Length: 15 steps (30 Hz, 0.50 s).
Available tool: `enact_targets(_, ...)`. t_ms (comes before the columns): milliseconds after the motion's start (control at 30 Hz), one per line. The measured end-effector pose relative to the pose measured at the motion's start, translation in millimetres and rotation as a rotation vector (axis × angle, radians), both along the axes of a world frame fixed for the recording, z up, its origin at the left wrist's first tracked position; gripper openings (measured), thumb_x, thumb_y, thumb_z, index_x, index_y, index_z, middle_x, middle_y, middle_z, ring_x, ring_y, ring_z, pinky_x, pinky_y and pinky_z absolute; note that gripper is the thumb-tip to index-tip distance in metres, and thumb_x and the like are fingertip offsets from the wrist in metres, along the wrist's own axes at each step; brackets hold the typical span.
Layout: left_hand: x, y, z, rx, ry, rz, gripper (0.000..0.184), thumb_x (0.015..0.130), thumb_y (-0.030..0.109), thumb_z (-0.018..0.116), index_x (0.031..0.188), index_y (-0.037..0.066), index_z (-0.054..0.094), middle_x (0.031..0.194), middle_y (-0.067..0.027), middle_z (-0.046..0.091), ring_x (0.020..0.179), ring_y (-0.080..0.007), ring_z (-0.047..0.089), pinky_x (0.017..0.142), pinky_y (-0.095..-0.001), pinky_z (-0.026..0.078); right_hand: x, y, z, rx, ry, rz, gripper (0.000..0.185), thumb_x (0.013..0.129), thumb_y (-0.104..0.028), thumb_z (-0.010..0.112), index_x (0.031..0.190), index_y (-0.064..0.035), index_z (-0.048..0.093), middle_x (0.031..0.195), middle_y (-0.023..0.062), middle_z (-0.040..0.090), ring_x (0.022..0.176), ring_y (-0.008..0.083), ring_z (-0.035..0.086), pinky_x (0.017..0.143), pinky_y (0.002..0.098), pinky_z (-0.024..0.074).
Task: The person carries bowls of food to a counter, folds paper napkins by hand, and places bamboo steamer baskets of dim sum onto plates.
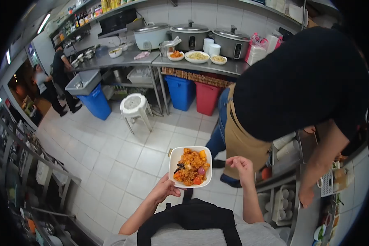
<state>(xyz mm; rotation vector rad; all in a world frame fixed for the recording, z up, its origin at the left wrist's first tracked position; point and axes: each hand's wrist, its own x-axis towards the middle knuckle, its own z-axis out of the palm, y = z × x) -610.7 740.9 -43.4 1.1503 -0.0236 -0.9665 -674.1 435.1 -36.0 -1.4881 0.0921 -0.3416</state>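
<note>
My left hand (168, 189) grips a white square bowl (210, 172) by its lower left corner, thumb at the rim. In the bowl lies saucy orange-brown food (188, 170) with red, purple and dark pieces; the bowl is held level above the tiled floor. My right hand (241, 167) hovers a little to the right of the bowl, apart from it. Its fingers are loosely bent and point left, with nothing seen in them.
A co-worker in a black shirt (291, 82) and tan apron (244, 135) leans over the right-hand counter. A white stool (135, 105) and bins (180, 92) stand ahead. On the steel counter (229, 67) are rice cookers (231, 39) and plated food. Two people stand far left.
</note>
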Motion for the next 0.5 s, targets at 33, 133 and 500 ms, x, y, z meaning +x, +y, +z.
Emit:
enact_targets(33, 20.2, 2.2, 2.8, 0.041, -0.022, 0.04, 0.05, 0.075, 0.003, 0.035, 0.125, 0.002, 0.026, 0.086, -0.0237, 0.062, 0.058, -0.0176, 0.063, 0.055, -0.0267, 0.055, 28.8, 5.0, -4.3, 0.063, -0.013, 0.009, 0.023, 0.088, -0.011, 0.047, 0.074, 0.0029, 0.059, 0.086, 0.0096, 0.063, 0.077, 0.0121, 0.057, 0.072, 0.0241, 0.0448)
enact_targets(133, 80.9, 15.0, 7.6, 0.078, -0.052, 0.096, 0.048, 0.075, 0.002, 0.036, 0.122, 0.002, 0.029, 0.086, -0.0252, 0.061, 0.057, -0.018, 0.062, 0.055, -0.0278, 0.056, 106.8, 30.8, 3.0, 0.187, -0.005, 0.081, 0.017, 0.088, -0.011, 0.048, 0.085, 0.0021, 0.059, 0.087, 0.0096, 0.063, 0.079, 0.0112, 0.058, 0.073, 0.0229, 0.0459)
enact_targets(500, 295.5, -21.3, 19.0, 0.051, -0.095, 0.131, 0.049, 0.075, 0.001, 0.035, 0.123, 0.0, 0.03, 0.087, -0.0261, 0.061, 0.056, -0.0189, 0.062, 0.053, -0.028, 0.056, 269.2, 47.1, -2.5, 0.004, -0.06, -0.004, 0.03, 0.084, -0.004, 0.054, 0.112, -0.0003, 0.046, 0.116, 0.011, 0.049, 0.1, 0.0156, 0.051, 0.084, 0.0292, 0.0437)
